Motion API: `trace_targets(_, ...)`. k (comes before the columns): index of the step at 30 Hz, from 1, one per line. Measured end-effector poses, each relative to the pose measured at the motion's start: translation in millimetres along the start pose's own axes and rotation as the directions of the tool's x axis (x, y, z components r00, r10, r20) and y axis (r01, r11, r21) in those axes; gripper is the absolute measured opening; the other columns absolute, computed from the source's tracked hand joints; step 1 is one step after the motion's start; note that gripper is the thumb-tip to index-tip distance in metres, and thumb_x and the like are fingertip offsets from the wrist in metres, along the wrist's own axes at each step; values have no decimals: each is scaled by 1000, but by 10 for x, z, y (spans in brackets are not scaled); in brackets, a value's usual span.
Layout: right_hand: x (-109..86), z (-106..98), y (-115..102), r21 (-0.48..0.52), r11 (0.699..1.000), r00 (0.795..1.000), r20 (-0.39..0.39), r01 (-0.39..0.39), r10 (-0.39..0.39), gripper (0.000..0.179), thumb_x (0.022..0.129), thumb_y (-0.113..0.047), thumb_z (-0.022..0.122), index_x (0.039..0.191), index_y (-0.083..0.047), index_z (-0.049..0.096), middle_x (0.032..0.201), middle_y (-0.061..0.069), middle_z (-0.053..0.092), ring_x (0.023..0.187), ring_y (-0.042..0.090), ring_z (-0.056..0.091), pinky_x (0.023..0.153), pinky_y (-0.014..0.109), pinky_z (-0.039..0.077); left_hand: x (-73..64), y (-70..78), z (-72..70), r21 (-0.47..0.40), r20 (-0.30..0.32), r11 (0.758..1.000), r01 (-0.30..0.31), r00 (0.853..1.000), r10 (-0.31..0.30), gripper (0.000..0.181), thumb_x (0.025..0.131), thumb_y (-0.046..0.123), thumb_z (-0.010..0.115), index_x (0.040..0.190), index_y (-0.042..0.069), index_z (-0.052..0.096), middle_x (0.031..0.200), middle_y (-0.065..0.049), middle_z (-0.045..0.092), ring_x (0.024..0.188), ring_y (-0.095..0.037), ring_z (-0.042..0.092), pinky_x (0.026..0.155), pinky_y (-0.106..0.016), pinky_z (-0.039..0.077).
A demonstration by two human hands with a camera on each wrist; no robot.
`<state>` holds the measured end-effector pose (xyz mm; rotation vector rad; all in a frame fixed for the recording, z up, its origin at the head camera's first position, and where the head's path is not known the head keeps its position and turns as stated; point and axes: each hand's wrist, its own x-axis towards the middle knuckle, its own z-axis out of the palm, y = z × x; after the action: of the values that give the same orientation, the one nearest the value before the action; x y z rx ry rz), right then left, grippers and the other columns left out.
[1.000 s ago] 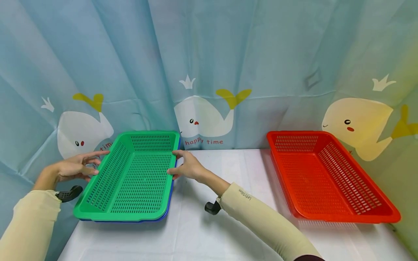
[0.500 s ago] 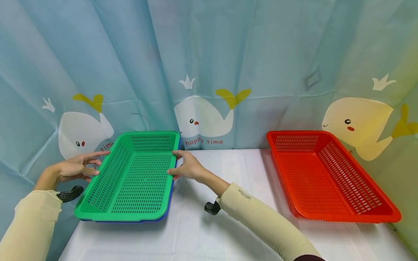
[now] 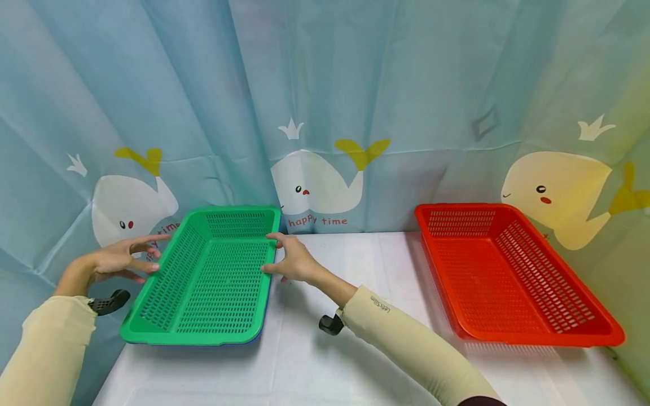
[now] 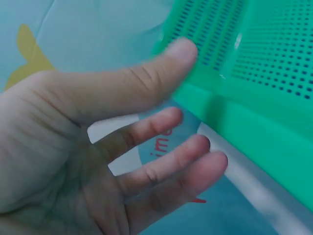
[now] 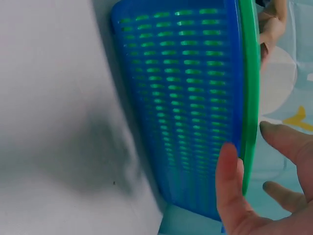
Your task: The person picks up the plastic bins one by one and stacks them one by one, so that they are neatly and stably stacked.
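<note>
A rectangular green plastic basket (image 3: 188, 338) with slotted walls sits nested in a blue basket (image 5: 181, 196) on the left of the table. Beside its left rim is my left hand (image 3: 119, 261); the fingers are spread and relaxed. In the left wrist view the thumb overlaps the green rim, while the other fingers stay outside and below it. My right hand (image 3: 297, 260) is at the opposite rim, with its thumb over the edge. Spread fingers (image 5: 229, 171) show in the right wrist view, around the two rims but not clenched on them. Whether a fingertip touches is hard to tell.
A red slotted basket (image 3: 500, 293) stands on the right of the white-covered table (image 3: 350, 366), seemingly on a pale see-through one. Behind the table hangs a blue curtain (image 3: 325, 67) printed with white whales. Black wrist devices (image 3: 109, 303) show at both wrists.
The green basket has settled slightly downward and to the right into the blue one. My right hand's fingers have loosened and spread from the rim; the left hand's have eased too.
</note>
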<state>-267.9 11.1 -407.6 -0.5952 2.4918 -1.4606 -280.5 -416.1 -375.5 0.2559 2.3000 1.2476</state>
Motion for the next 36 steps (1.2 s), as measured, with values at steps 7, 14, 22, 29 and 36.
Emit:
trace_targets(7,-27,-13,-17,-102,994,998,-48,43,-49,75,90,-23,82,155,-15,45,131,19,47,70,13,65,64,26,57,-14,-43,-8,1,-21,999,-37,999,37,87,99,13,69,166,23,16,147,-32,31,107,-32,67,83,-53,61)
trace_targets(14,-46,4,-19,-126,991,997,-63,46,-54,75,91,-27,82,155,-16,45,135,21,46,73,12,63,67,26,55,-21,-55,29,-23,-18,999,-35,999,35,87,100,13,68,166,25,14,152,-38,27,114,-38,64,89,-58,58)
trace_targets(22,-57,46,-24,-114,992,995,-84,50,-60,73,91,-27,81,154,-16,47,135,21,45,78,16,58,67,28,52,-24,-81,42,-50,-16,999,-7,1000,6,87,102,15,66,167,26,9,157,-40,21,122,-39,60,85,-55,60)
trace_targets(29,-90,112,23,-66,997,996,-79,28,-33,70,92,-27,80,154,-17,47,148,24,39,83,15,62,72,27,55,-26,-115,77,-70,-4,997,18,1000,-18,87,103,19,65,167,25,6,159,-40,14,125,-41,56,83,-51,59)
trace_targets(36,-124,147,53,64,998,1000,-19,-5,6,73,93,-20,78,156,-13,42,149,26,41,76,31,75,91,38,57,-30,-150,91,-90,10,996,25,1000,-24,86,102,17,65,167,23,9,161,-39,9,126,-33,54,82,-52,59)
